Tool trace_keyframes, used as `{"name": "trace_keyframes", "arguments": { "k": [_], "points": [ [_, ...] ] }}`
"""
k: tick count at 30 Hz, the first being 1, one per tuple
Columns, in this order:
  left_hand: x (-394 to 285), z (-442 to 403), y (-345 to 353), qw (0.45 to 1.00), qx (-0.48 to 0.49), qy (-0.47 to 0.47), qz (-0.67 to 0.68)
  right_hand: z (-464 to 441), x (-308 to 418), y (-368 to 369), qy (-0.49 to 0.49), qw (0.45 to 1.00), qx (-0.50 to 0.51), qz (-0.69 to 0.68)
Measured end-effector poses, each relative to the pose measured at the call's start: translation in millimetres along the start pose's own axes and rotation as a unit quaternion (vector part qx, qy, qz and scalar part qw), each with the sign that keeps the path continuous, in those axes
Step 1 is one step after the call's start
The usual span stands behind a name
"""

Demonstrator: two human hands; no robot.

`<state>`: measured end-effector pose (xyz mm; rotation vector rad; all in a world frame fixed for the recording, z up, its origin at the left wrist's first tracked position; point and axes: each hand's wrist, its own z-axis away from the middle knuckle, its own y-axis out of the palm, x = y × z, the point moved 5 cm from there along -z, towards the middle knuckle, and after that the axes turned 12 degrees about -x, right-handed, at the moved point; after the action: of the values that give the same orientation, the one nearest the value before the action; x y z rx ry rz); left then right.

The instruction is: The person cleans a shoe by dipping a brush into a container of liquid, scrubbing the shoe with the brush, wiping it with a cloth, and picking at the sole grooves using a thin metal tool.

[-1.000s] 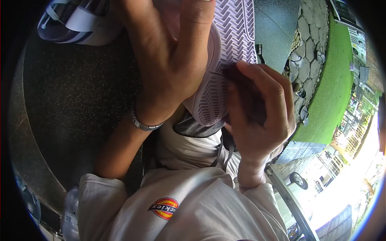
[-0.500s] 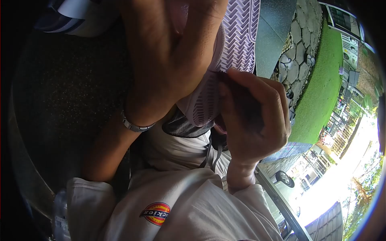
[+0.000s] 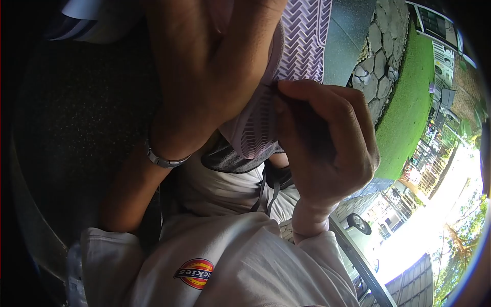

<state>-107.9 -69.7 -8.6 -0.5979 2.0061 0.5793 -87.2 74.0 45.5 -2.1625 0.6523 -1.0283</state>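
Note:
A shoe with a pale lilac herringbone sole [image 3: 304, 43] is held sole-outward in front of my chest. My left hand [image 3: 209, 66], with a metal band at the wrist, wraps round the shoe from the left and hides much of its upper. My right hand [image 3: 327, 133] is at the sole's lower right edge, thumb and forefinger pinched close together against it. Whatever those fingertips hold is too small and shadowed to make out. A dark grey mesh part [image 3: 238, 159] hangs below the sole; I cannot tell whether it belongs to the shoe.
At the top left lies a white and navy object [image 3: 94, 23], partly out of view. A dark speckled surface [image 3: 76, 117] spreads along the left. To the right are stone paving [image 3: 381, 56], a green strip [image 3: 409, 112] and a vehicle wheel [image 3: 359, 223].
My right hand has shifted slightly right, its fingertips a little higher and still pinched at the sole. My left hand and the shoe have moved slightly left.

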Motion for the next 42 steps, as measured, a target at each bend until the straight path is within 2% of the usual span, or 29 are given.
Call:
{"name": "trace_keyframes", "arguments": {
  "k": [9,42],
  "points": [
    [6.7,3.0,-12.0,0.999,-0.025,-0.019,-0.01,1.4,-5.6,-3.4,-0.019,1.0,0.015,0.014],
    [24.0,8.3,-17.9,0.997,-0.047,-0.047,-0.029,36.9,-22.5,-18.2,0.035,0.996,0.045,0.061]
  ]
}}
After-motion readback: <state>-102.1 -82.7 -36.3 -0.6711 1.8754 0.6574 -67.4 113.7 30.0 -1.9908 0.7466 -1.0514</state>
